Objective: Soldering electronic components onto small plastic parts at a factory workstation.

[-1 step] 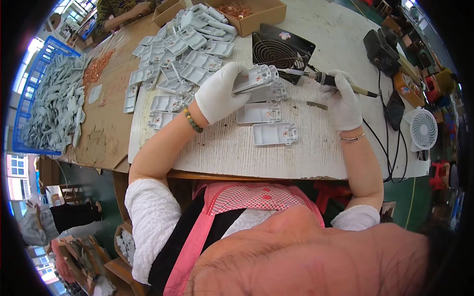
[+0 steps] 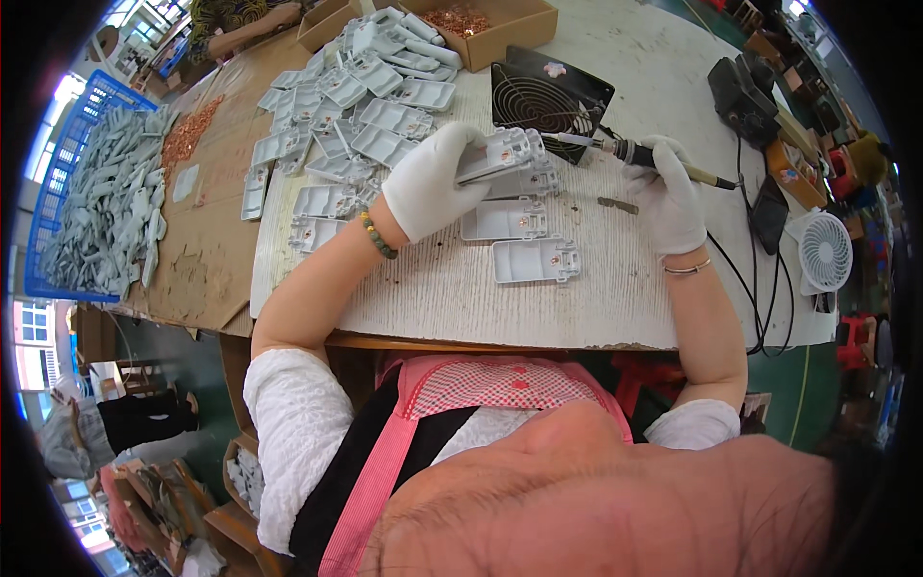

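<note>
My left hand, in a white glove, pinches a light grey plastic housing and holds it up above the table. In the white-gloved fingers of my right hand is a soldering iron with a dark grip, its tip end pointing left at the right edge of that housing. Whether the tip touches it I cannot tell. Below the held piece lie more grey housings, among them one housing nearest me, with a small copper-coloured part inside. A heap of similar housings spreads to the left of my left hand.
Behind the iron stands a black fan with a round grille. An open cardboard box holds copper-coloured parts. At far left, a blue basket is full of grey pieces. A small white fan and black cables are at right.
My left hand and the grey housing have shifted very slightly to the right and toward me. My right hand and the soldering iron look unmoved.
</note>
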Action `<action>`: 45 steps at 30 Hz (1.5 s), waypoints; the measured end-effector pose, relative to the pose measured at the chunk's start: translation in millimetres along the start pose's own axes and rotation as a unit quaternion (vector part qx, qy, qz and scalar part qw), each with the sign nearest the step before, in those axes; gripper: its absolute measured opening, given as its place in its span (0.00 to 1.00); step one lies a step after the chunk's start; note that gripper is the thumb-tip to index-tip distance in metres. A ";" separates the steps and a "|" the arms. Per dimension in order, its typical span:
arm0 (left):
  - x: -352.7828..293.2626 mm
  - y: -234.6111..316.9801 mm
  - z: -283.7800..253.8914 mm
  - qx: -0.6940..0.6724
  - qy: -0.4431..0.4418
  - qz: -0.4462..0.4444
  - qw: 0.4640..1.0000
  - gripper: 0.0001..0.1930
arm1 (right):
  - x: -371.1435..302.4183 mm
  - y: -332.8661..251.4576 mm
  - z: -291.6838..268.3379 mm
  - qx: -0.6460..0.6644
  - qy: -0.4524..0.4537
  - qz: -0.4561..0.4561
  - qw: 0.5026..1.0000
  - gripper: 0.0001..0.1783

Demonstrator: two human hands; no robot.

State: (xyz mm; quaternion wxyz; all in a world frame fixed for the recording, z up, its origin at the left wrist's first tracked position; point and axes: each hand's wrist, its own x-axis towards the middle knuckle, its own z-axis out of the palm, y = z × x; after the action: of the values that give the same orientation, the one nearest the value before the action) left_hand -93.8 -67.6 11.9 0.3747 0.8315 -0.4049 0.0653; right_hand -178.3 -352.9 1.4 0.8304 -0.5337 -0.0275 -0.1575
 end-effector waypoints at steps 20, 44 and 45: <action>3.9 1.6 4.0 0.096 -0.083 0.032 0.991 0.27 | -0.2 -2.9 -0.1 -0.017 0.000 -0.007 1.000 0.11; -6.8 53.4 -2.5 0.128 -0.157 0.152 0.967 0.45 | 0.6 -6.1 -2.9 0.010 -0.009 -0.038 0.999 0.11; -6.6 56.8 0.1 0.136 -0.167 0.155 0.964 0.46 | 0.7 -6.1 -3.7 -0.003 -0.005 -0.050 0.999 0.11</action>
State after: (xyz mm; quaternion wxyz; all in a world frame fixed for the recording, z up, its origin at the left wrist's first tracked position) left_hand -139.2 -85.8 41.6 0.1699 0.8011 -0.5727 0.0370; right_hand -179.9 -358.6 5.3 0.8197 -0.5351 -0.0582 -0.1960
